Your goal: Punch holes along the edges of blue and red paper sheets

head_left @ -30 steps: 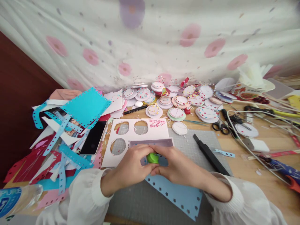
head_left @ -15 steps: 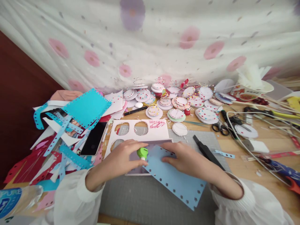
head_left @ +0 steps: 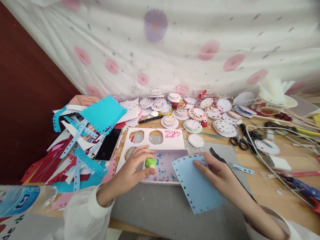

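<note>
My left hand [head_left: 136, 168] grips a small green and white craft paper punch [head_left: 150, 163] between thumb and fingers, over the left end of a shallow white box [head_left: 163, 181]. Small blue and purple paper bits are scattered inside the box. In my right hand [head_left: 220, 171] is a light blue sheet of paper [head_left: 193, 190], pinched by its upper right part with the thumb on top. Small flower-shaped holes run along the sheet's edges. The sheet is apart from the punch and tilts over the grey cutting mat [head_left: 150, 203].
Left lie paper scraps [head_left: 76, 140], a bright blue punched sheet [head_left: 103, 111], a phone [head_left: 109, 144] and a plastic bottle [head_left: 22, 200]. Behind are stacked decorated paper discs [head_left: 225, 127] and a card with round cut-outs [head_left: 172, 141]. Right are scissors [head_left: 239, 143], a black cutter [head_left: 217, 155] and a white cable [head_left: 255, 146].
The blue sheet has come away from the punch, moving right and turning in my right hand. More of the box's inside shows. The whole view has shifted slightly.
</note>
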`<state>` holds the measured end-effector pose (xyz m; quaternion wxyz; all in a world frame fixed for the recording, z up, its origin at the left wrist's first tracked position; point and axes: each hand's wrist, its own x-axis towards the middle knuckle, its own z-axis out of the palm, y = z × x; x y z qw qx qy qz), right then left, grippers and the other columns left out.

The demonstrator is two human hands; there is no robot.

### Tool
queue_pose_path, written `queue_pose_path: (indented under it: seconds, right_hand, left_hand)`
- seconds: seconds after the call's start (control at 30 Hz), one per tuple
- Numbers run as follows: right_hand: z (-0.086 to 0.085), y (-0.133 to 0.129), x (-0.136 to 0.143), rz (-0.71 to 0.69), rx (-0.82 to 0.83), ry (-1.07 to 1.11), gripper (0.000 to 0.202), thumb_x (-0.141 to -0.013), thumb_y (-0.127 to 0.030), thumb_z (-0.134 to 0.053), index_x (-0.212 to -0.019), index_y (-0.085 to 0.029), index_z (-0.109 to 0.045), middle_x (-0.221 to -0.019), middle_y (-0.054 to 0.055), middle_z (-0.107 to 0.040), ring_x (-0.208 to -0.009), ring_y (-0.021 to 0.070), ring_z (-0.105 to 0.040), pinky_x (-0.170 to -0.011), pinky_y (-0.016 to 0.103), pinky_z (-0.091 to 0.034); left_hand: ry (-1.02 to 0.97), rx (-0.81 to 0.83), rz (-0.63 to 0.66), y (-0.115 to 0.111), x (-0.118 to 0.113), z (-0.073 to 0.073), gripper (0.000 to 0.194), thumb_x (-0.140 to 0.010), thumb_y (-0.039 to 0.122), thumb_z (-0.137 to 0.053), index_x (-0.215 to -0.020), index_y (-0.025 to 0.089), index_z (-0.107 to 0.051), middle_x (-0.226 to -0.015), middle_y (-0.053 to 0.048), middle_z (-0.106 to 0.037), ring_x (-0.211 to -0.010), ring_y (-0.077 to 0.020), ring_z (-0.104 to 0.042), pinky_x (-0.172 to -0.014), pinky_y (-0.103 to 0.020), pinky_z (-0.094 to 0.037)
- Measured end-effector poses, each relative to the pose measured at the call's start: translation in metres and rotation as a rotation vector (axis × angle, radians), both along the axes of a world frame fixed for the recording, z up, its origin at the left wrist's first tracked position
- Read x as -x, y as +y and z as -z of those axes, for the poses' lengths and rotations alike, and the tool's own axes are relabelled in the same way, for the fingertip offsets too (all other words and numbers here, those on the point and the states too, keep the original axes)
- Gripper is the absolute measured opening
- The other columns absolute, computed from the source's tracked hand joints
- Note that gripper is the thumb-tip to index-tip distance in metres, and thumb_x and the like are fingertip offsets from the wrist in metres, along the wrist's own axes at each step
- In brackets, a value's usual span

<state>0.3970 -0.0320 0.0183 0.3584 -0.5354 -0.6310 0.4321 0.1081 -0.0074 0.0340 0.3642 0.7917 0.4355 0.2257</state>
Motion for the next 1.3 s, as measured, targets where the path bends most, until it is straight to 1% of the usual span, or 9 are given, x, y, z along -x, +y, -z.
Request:
queue_pose_path:
  seconds: [0.1,0.27,0.4,0.5,0.67,0.8,0.9,1.03,1.3]
  right_hand:
    - [0.009,-0.019,-0.003,0.161,0.227,0.188,0.027,-0.081,-0.047,-0.059,-0.073,-0.022,-0.061,-0.073,0.002,-0.062,-0.067,0.0181,-0.055,-0.058,0.026,-0.047]
    - [0.022,-0.044,0.004,0.27,0.441,0.53,0.023,-0.074,-0.044,-0.07,-0.071,-0.021,-0.066,-0.068,0.0,-0.063,-0.065,0.0166,-0.056,-0.059,0.025,-0.048]
    - [0.018,-0.04,0.017,0.249,0.43,0.708,0.018,-0.072,-0.039,-0.074,-0.071,-0.022,-0.07,-0.072,0.001,-0.067,-0.068,0.0173,-0.059,-0.062,0.025,-0.049]
    - [0.018,-0.027,0.023,0.231,0.297,0.746,0.018,-0.074,-0.04,-0.072,-0.081,-0.024,-0.073,-0.098,0.005,-0.071,-0.081,0.0204,-0.062,-0.066,0.028,-0.049]
    - [0.043,-0.014,0.027,0.233,0.032,0.688,0.016,-0.078,-0.039,-0.068,-0.075,-0.025,-0.073,-0.14,0.004,-0.049,-0.12,0.0296,-0.051,-0.083,0.037,-0.048]
    - [0.067,-0.015,0.029,0.229,-0.006,0.599,0.017,-0.082,-0.039,-0.064,-0.082,-0.025,-0.074,-0.146,0.004,-0.041,-0.129,0.0317,-0.042,-0.093,0.043,-0.044]
    - [0.074,-0.013,0.03,0.236,0.038,0.625,0.017,-0.082,-0.038,-0.064,-0.088,-0.026,-0.074,-0.144,0.005,-0.044,-0.126,0.0307,-0.045,-0.094,0.043,-0.043]
    - [0.07,-0.005,0.032,0.243,0.135,0.748,0.018,-0.08,-0.038,-0.066,-0.092,-0.025,-0.073,-0.123,0.007,-0.064,-0.114,0.0281,-0.056,-0.091,0.042,-0.045]
    - [0.065,-0.002,0.027,0.362,0.162,0.847,0.026,-0.074,-0.039,-0.07,-0.095,-0.026,-0.071,-0.105,0.005,-0.071,-0.097,0.0241,-0.062,-0.081,0.035,-0.049]
  left_hand:
    - [-0.201,0.112,-0.134,-0.009,-0.003,0.013,0.028,-0.09,0.04,-0.054,-0.115,0.028,-0.06,-0.134,-0.005,-0.053,-0.138,-0.0244,-0.028,-0.112,-0.041,-0.022]
    - [-0.713,0.42,-0.309,-0.015,-0.012,0.027,0.039,-0.093,0.049,-0.043,-0.118,0.025,-0.061,-0.135,-0.007,-0.053,-0.138,-0.0254,-0.028,-0.114,-0.045,-0.019]
    - [-1.005,0.478,-0.299,0.0,-0.019,0.018,0.041,-0.088,0.052,-0.052,-0.113,0.022,-0.065,-0.124,-0.006,-0.062,-0.135,-0.0259,-0.035,-0.115,-0.046,-0.017]
    - [-1.102,0.372,-0.287,0.014,-0.02,0.006,0.048,-0.083,0.059,-0.055,-0.107,0.02,-0.067,-0.123,-0.007,-0.063,-0.136,-0.0258,-0.034,-0.116,-0.042,-0.015]
    - [-1.051,-0.021,-0.267,0.011,-0.021,0.001,0.047,-0.079,0.066,-0.053,-0.099,0.027,-0.067,-0.128,-0.003,-0.06,-0.141,-0.0223,-0.023,-0.116,-0.04,-0.016]
    - [-0.859,-0.056,-0.265,0.004,-0.022,0.009,0.048,-0.076,0.069,-0.053,-0.098,0.028,-0.064,-0.135,-0.005,-0.054,-0.138,-0.0276,-0.029,-0.111,-0.047,-0.025]
    - [-0.918,-0.003,-0.258,0.011,-0.024,0.017,0.048,-0.079,0.067,-0.052,-0.099,0.025,-0.064,-0.131,-0.008,-0.057,-0.136,-0.0274,-0.032,-0.111,-0.047,-0.024]
    - [-1.004,0.108,-0.281,0.024,-0.029,0.024,0.047,-0.083,0.061,-0.051,-0.107,0.023,-0.063,-0.131,-0.008,-0.056,-0.136,-0.0253,-0.032,-0.113,-0.046,-0.021]
    - [-0.97,0.071,-0.202,0.018,-0.032,0.019,0.042,-0.081,0.062,-0.055,-0.097,0.025,-0.066,-0.127,-0.006,-0.061,-0.141,-0.0249,-0.022,-0.113,-0.045,-0.021]
